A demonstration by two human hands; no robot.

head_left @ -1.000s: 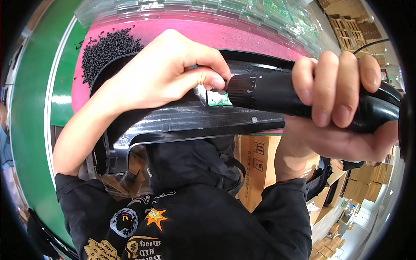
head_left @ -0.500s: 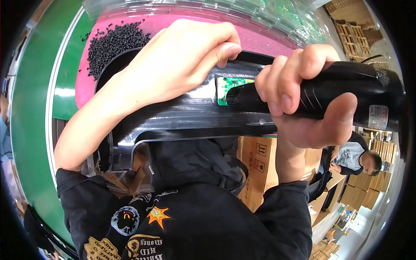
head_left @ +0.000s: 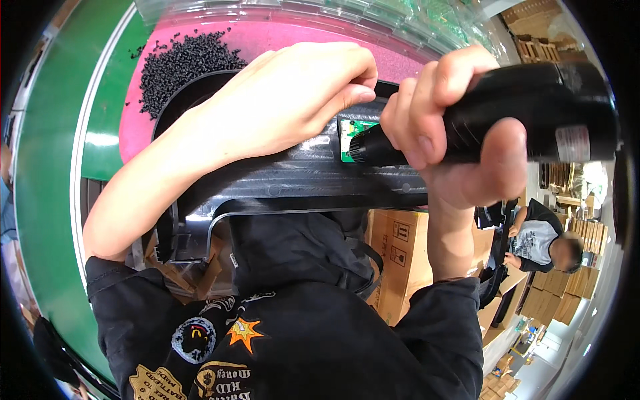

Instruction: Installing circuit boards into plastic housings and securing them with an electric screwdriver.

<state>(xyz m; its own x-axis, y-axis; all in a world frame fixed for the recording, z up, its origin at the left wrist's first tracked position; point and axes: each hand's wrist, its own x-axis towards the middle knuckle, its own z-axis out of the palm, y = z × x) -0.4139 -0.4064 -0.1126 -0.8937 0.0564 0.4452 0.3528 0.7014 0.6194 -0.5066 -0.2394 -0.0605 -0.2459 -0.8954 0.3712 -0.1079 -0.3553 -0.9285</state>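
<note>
A long black plastic housing (head_left: pixel 280 183) lies across the pink mat (head_left: pixel 280 33) in front of me. Set in its recess is a small green circuit board (head_left: pixel 346 141). My right hand (head_left: pixel 440 127) wraps round a black electric screwdriver (head_left: pixel 540 100), whose ribbed nose is over the board; the bit's tip is hidden. Over the housing's upper part, left of the board, rests my left hand (head_left: pixel 300 90). Its fingers are curled in with the thumb against them, and anything they pinch is out of sight. A heap of small black screws (head_left: pixel 183 70) spreads on the mat at the far left.
Clear plastic trays (head_left: pixel 320 12) line the far edge of the mat. A green surface (head_left: pixel 53 200) with a white strip runs along the left. Cardboard boxes (head_left: pixel 399 260) stand below the housing. Another person (head_left: pixel 540 237) works at the right.
The screwdriver's rear end and my right hand have swung upward in the picture. My left hand and the housing have shifted slightly to the right.
</note>
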